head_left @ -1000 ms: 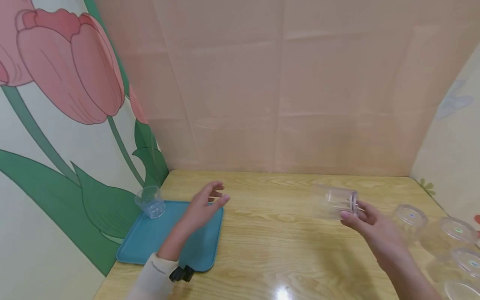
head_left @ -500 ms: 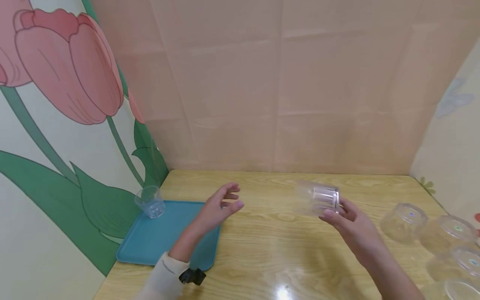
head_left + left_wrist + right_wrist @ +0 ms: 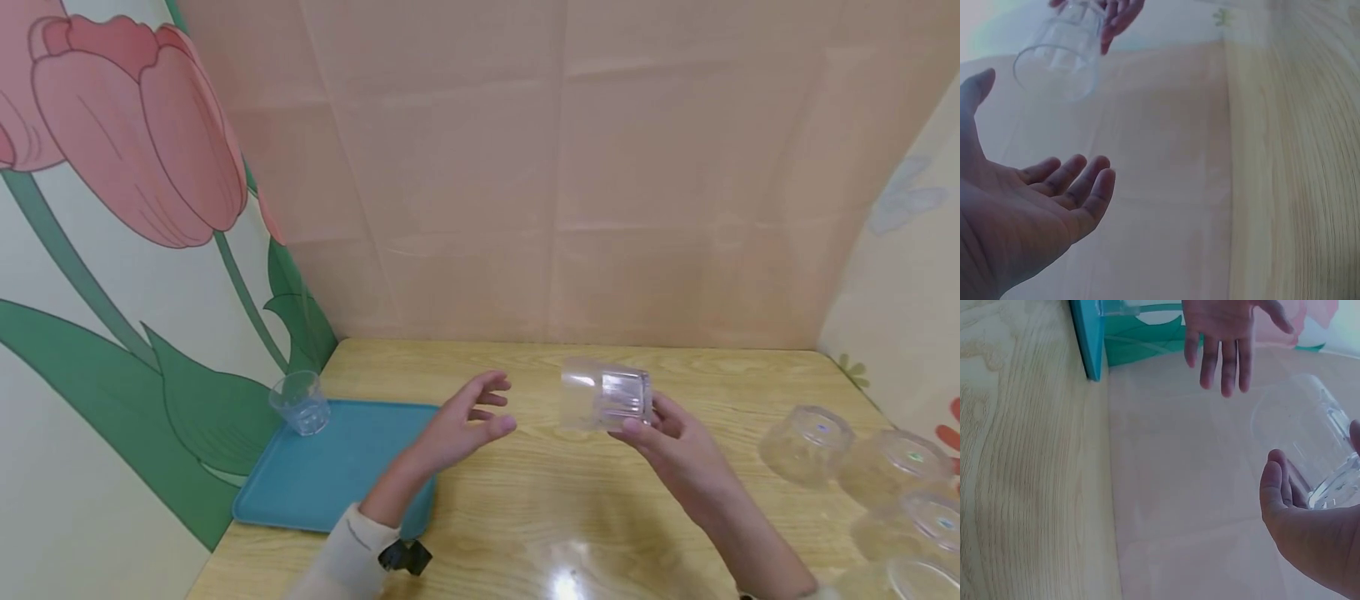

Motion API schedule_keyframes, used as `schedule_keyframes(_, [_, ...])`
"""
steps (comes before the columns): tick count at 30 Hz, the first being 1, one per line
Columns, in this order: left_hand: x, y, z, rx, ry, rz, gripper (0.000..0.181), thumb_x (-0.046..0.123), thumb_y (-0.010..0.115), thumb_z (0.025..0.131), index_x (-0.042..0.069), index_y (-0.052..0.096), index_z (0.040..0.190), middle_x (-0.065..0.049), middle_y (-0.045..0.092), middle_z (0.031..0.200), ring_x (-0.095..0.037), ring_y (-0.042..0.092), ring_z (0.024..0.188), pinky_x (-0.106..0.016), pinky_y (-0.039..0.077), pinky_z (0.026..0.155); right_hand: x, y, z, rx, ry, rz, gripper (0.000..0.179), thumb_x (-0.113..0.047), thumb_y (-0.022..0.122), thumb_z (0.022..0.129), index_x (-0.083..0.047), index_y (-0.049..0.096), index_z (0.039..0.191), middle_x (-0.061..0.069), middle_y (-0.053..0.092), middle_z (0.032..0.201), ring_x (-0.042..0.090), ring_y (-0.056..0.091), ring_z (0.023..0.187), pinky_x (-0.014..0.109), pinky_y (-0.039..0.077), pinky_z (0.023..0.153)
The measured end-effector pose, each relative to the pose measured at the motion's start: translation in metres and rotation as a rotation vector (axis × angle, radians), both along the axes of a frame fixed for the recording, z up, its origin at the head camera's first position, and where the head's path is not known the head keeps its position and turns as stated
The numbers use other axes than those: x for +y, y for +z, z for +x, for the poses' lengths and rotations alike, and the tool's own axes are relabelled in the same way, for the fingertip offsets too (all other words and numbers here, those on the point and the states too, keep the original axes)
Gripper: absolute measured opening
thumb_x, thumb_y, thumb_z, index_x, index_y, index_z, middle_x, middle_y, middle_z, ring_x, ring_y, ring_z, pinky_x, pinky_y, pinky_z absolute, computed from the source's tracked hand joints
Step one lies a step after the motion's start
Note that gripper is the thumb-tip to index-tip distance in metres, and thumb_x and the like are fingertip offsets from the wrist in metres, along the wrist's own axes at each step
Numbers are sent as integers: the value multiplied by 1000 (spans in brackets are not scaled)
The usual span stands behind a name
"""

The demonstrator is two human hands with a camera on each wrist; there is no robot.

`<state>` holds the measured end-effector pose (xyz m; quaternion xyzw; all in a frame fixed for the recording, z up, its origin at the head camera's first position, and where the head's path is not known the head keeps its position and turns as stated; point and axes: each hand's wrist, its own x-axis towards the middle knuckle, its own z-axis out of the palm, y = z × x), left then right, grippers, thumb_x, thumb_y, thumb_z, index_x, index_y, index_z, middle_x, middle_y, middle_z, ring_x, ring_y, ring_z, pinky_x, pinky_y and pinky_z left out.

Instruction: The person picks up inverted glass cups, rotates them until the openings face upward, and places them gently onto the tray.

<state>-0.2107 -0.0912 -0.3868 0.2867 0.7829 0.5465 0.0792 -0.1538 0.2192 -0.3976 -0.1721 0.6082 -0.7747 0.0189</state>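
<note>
My right hand (image 3: 678,442) grips a clear glass (image 3: 606,394) by its thick base, thumb on the near side. The glass is tipped on its side above the table, its mouth pointing left toward my left hand (image 3: 461,425). That left hand hovers with fingers spread and slightly bent, holding nothing; a gap separates it from the glass. In the left wrist view the glass (image 3: 1060,59) is beyond the thumb and fingertips. The right wrist view shows fingers (image 3: 1270,487) around the lower part of the glass (image 3: 1304,431).
A teal tray (image 3: 322,467) lies at the left of the wooden table (image 3: 540,500), with another clear glass (image 3: 302,406) upright at its far left corner. Several upside-down glasses (image 3: 808,446) stand along the right side. Walls rise behind and on both sides.
My right hand has carried the sideways glass leftward. My left hand has moved right, away from the tray, so the two hands are closer together.
</note>
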Motion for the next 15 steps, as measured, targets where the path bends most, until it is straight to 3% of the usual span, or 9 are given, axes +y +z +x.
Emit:
schedule_keyframes(9, [13, -4, 2, -20, -43, 8, 75, 45, 70, 94, 21, 34, 156, 4, 50, 148, -22, 53, 131, -41, 45, 108, -14, 2, -1, 5, 30, 16, 55, 1, 52, 103, 8, 28, 152, 4, 61, 136, 15, 60, 125, 28, 48, 105])
schedule_keyframes(15, [18, -4, 3, -42, -77, 15, 82, 52, 70, 92, 21, 32, 157, 0, 49, 149, -24, 52, 132, -41, 45, 107, -22, 4, -2, 14, 59, -10, 52, 0, 53, 103, 3, 33, 152, 6, 62, 135, 18, 61, 125, 30, 48, 105])
